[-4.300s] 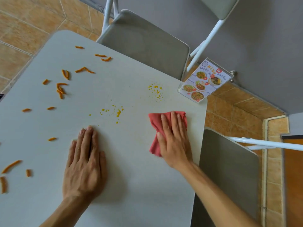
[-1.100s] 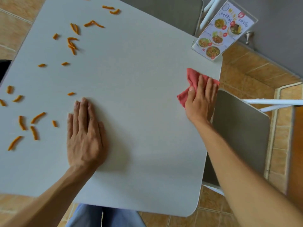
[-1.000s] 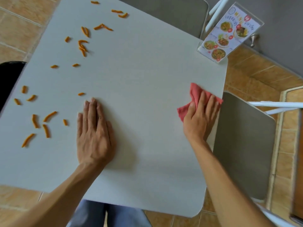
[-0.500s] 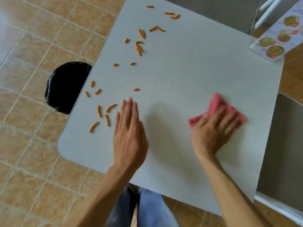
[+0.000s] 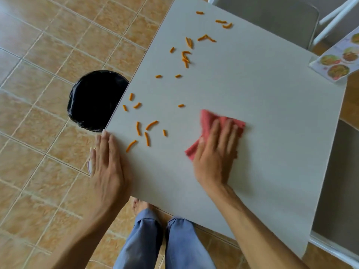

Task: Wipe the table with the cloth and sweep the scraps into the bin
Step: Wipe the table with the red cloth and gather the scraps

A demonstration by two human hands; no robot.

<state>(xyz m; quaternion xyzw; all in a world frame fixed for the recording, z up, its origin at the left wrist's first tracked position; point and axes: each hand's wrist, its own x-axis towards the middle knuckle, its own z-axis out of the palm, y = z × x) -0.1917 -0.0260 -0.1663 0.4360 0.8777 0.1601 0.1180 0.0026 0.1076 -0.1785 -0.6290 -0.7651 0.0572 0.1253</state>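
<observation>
A red cloth point(image 5: 208, 121) lies on the white table point(image 5: 262, 113), pressed flat under my right hand point(image 5: 215, 152) near the table's middle. Several orange scraps point(image 5: 147, 131) are scattered over the left half of the tabletop, the nearest group just left of the cloth. My left hand point(image 5: 106, 164) rests flat with fingers together over the table's near left corner and holds nothing. A bin lined with a black bag point(image 5: 93, 100) stands on the floor under the table's left edge, partly hidden by the tabletop.
A standing menu card point(image 5: 338, 63) sits at the table's far right corner. Grey chairs stand at the far side point(image 5: 272, 18) and at the right point(image 5: 338, 181). My legs in blue trousers point(image 5: 161, 243) are below the near edge, on tan floor tiles.
My right hand has slid the cloth leftward from the table's right edge toward the scraps. My left hand has moved left onto the table's corner. The view has swung left, showing the bin.
</observation>
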